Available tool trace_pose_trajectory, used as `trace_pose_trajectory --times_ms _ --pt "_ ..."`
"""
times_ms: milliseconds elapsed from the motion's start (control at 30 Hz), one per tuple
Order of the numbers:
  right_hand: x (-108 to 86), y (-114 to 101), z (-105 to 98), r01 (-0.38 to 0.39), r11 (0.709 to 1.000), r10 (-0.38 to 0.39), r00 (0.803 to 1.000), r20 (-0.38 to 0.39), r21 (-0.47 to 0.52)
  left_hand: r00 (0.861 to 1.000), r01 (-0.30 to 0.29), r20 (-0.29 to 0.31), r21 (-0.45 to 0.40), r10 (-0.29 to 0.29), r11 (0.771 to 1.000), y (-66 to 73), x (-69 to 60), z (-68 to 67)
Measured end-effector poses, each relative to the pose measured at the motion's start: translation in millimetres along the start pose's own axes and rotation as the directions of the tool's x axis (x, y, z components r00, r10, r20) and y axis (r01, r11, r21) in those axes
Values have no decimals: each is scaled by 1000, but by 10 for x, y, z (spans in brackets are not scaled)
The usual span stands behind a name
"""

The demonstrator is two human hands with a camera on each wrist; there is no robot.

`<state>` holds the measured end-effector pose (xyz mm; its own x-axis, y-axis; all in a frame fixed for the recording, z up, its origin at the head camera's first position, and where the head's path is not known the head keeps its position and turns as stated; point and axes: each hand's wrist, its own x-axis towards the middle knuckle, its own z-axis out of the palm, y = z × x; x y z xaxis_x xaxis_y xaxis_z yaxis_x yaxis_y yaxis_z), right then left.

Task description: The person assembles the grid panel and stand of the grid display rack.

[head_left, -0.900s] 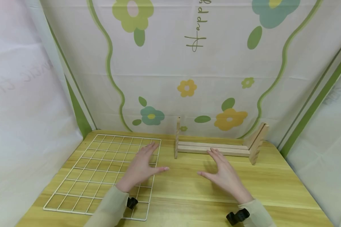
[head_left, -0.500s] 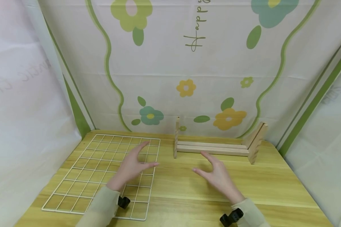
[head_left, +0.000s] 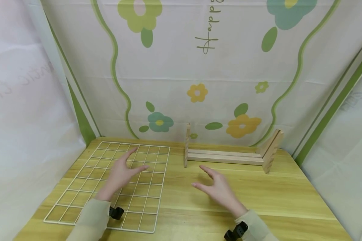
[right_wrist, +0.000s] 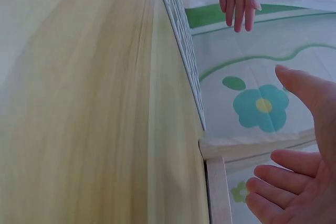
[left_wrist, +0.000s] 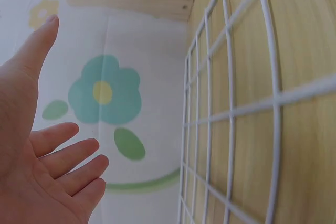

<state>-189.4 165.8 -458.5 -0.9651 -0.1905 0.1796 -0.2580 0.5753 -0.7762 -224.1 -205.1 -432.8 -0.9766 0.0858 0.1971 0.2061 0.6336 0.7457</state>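
Note:
A white wire grid panel (head_left: 132,197) lies flat on the left of the wooden table (head_left: 199,207). Above it hovers my left hand (head_left: 119,174), thumb spread from straight fingers, holding nothing; the left wrist view shows the grid (left_wrist: 231,114) apart from the hand (left_wrist: 47,166). My right hand (head_left: 218,189), also holding nothing, hangs over the table in front of a wooden rack (head_left: 223,156). Two uprights joined by low rails make up the rack. Thumb and fingers of the right hand (right_wrist: 299,182) are spread in the right wrist view.
Behind the table hangs a white cloth (head_left: 163,67) printed with flowers and green lines. More white cloth (head_left: 24,117) closes off the left side, and another sheet (head_left: 344,134) the right. The rack's left upright (head_left: 187,145) stands near the grid's far right corner.
Both hands have moved to the left, the left one farther over the grid and the right one away from the rack's right end. Grid and rack stay in place.

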Motion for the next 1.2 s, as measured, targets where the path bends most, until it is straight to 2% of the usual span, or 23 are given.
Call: trace_pose_trajectory --times_ms 267,533,767,1000,1200 --pt "5 -127 194 36 997 -40 998 49 72 999 48 -14 5 -48 999 -165 -24 -186" --pt "-2 -182 337 59 994 -70 991 110 94 995 86 -46 -11 -86 996 -316 -43 -314" --pt "-9 -250 472 66 984 -95 981 168 168 993 115 -30 -30 -115 993 -429 -85 -447" --pt "-21 -315 604 36 965 -99 968 231 261 989 110 -97 -46 -114 993 -567 -102 -600" --pt "-37 -350 692 23 956 -102 960 259 291 980 134 -144 -27 -137 991 -700 -154 -719"
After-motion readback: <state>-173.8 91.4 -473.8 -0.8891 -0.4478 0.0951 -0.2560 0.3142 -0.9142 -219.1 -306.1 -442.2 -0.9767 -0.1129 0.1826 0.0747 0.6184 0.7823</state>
